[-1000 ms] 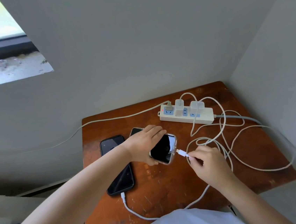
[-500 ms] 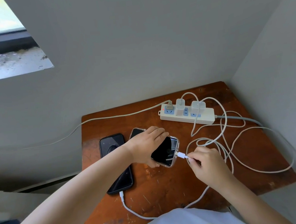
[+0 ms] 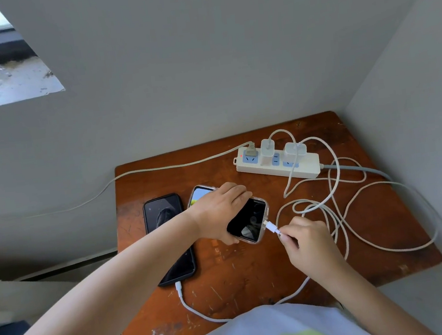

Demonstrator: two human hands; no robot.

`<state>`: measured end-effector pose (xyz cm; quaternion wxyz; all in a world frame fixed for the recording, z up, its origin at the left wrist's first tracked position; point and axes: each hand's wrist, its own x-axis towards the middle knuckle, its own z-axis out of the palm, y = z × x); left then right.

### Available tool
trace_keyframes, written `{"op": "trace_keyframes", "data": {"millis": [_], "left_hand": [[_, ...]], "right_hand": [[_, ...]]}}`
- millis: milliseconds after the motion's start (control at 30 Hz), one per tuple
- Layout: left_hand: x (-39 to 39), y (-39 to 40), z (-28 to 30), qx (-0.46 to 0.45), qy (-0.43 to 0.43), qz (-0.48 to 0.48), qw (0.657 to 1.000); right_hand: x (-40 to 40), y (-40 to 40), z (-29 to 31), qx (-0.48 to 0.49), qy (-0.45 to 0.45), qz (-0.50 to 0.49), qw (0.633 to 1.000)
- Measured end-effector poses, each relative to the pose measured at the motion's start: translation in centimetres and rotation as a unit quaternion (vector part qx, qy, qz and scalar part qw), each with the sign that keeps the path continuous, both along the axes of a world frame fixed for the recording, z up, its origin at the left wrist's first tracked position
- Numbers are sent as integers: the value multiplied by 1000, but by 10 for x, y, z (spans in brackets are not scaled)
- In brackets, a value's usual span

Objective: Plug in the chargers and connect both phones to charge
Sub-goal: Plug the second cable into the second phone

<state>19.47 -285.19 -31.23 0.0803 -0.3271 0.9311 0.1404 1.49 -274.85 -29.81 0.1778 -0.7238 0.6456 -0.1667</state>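
While my left hand (image 3: 220,211) clamps the clear-cased phone (image 3: 249,223) across its middle on the wooden table (image 3: 252,273), my right hand (image 3: 308,240) pinches the white cable plug (image 3: 272,227) at the phone's bottom edge. A second ago the plug hung just short of the port; now its tip meets it, and part of the screen glows.

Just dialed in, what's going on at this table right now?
The left hand steadies the clear-cased phone on the wooden table while the right hand presses a white cable plug into its port. The black phone beside it already has its cable in. Both white chargers sit in the power strip.
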Motion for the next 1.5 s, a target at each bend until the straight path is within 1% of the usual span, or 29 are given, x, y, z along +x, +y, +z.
{"op": "trace_keyframes", "data": {"millis": [200, 400, 500, 633, 733, 867, 967, 1067, 1300, 1400, 1500], "left_hand": [[1, 0, 0, 1, 14, -7, 1000], [2, 2, 0, -8, 9, -15, 1000], [1, 2, 0, -11, 8, -16, 1000], [0, 4, 0, -11, 3, -19, 1000], [-1, 5, -1, -17, 0, -19, 1000], [-3, 5, -1, -22, -4, -22, 1000], [-4, 5, -3, -14, 0, -19, 1000], [-4, 6, -5, -6, 7, -10, 1000], [-1, 7, -3, -1, 17, -15, 1000], [0, 6, -2, -2, 13, -20, 1000], [0, 6, -1, -4, 14, -18, 1000]], "right_hand": [[-7, -5, -2, -8, 14, 9, 1000], [-12, -9, 0, 12, 40, 39, 998], [-9, -9, 3, 11, 50, 31, 998], [-5, -5, 1, -78, 86, -7, 993], [-4, -2, -3, -140, 107, -18, 984], [-2, 2, -5, -181, 131, -11, 975], [1, 5, -7, -188, 147, -6, 971], [0, 5, -12, -177, 138, -20, 974], [-7, 4, -21, -162, 70, -30, 984], [-7, 2, -19, -176, 72, -33, 981], [-4, 2, -16, -170, 84, -36, 981]]}}
